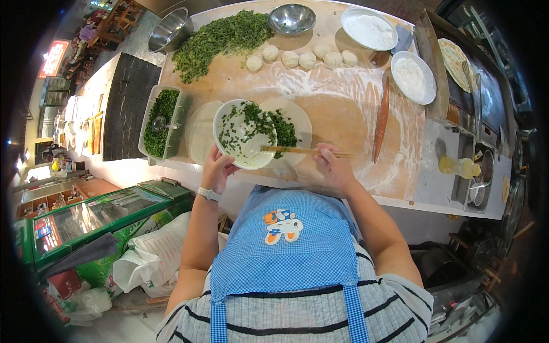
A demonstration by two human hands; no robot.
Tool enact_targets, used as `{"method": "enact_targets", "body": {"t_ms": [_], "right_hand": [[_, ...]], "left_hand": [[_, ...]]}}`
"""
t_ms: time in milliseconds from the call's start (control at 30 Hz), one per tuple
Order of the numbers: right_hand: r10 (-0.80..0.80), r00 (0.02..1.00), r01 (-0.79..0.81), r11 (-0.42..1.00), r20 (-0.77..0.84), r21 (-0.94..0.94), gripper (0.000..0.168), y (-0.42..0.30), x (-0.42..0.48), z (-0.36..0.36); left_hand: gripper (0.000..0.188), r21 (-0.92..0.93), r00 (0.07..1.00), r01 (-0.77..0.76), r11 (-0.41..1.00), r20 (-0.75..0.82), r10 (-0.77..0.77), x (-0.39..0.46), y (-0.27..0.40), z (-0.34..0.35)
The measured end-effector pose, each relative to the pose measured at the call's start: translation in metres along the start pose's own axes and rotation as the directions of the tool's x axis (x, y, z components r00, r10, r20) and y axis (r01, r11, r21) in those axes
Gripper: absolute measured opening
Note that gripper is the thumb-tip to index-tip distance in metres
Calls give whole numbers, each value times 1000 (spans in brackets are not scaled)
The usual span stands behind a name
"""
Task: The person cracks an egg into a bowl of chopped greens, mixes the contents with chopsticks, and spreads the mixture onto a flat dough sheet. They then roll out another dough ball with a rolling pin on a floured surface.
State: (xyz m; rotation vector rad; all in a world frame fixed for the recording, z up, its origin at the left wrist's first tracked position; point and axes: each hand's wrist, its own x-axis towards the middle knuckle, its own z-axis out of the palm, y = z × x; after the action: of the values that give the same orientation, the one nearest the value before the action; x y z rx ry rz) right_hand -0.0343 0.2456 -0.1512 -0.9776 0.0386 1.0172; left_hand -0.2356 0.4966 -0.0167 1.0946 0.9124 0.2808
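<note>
My left hand point(219, 168) grips the rim of a white bowl point(231, 152), which is tipped to the right. Chopped green leaves point(253, 115) cling inside it. More chopped greens point(284, 133) lie in a heap on a thin round dough sheet point(303, 122), beside the bowl's right edge. Between the fingers of my right hand point(333, 167) is a pair of wooden chopsticks point(300, 150), their tips reaching into the bowl. Another flat dough sheet point(198, 133) lies to the left, partly hidden by the bowl.
A tub of chopped greens point(161, 124) with a spoon stands left. Several dough balls point(306, 61), a steel bowl point(291, 19) and a leafy pile point(223, 38) are at the back. A rolling pin point(381, 122), flour bowls point(414, 77) and a griddle point(489, 100) are right.
</note>
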Motion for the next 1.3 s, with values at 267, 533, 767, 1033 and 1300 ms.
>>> {"method": "enact_targets", "body": {"t_ms": [267, 533, 767, 1033, 1300], "right_hand": [[76, 991, -87, 992, 113, 90, 22, 5, 10, 48], [-139, 990, 138, 986, -4, -93, 22, -7, 10, 58], [-133, 990, 114, 956, -50, -270, 20, -23, 1, 57], [-206, 975, 171, 934, -84, -313, 18, -27, -4, 56], [-206, 977, 212, 914, 57, -344, 15, -13, -6, 65]], "left_hand": [[55, 5, 996, 66, 998, 54, -66, -3, 0, -4], [53, -55, 995, 91, 994, 37, -89, -9, 4, -2], [54, -60, 995, 98, 993, 43, -95, -11, 2, -2], [53, -46, 995, 94, 994, 35, -93, -13, -2, -4], [51, -100, 990, 139, 985, 54, -134, -10, -10, -14]]}}
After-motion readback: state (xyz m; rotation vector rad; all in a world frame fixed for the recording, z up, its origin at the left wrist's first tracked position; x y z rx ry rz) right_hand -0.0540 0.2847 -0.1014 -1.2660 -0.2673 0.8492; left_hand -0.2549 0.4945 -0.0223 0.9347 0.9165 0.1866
